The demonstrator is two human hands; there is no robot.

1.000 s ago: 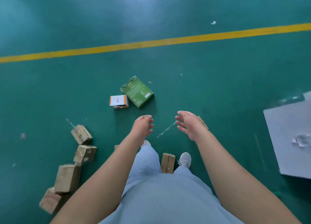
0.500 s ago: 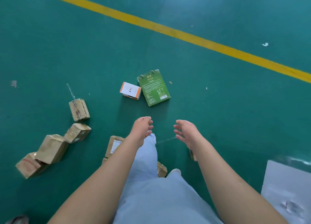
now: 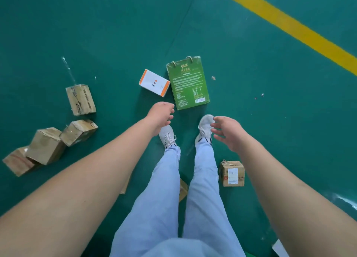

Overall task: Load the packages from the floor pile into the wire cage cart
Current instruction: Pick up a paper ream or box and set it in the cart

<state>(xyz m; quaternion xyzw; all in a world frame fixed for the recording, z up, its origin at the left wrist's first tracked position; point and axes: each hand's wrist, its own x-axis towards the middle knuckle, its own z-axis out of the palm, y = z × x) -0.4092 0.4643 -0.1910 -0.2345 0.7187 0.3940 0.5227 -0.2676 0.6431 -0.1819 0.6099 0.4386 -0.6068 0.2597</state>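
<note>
While both reach down empty with fingers loosely spread, left hand (image 3: 161,114) and right hand (image 3: 227,129) hover near the flat green printed carton (image 3: 188,83).

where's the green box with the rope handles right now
In the head view the green box lies flat on the floor just ahead of the person's shoes, right of the white and orange box and just beyond the left hand.

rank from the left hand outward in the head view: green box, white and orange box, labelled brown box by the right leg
From the left hand:
1. white and orange box, just ahead of it
2. green box, ahead and to its right, almost as near
3. labelled brown box, back beside the right leg
</note>
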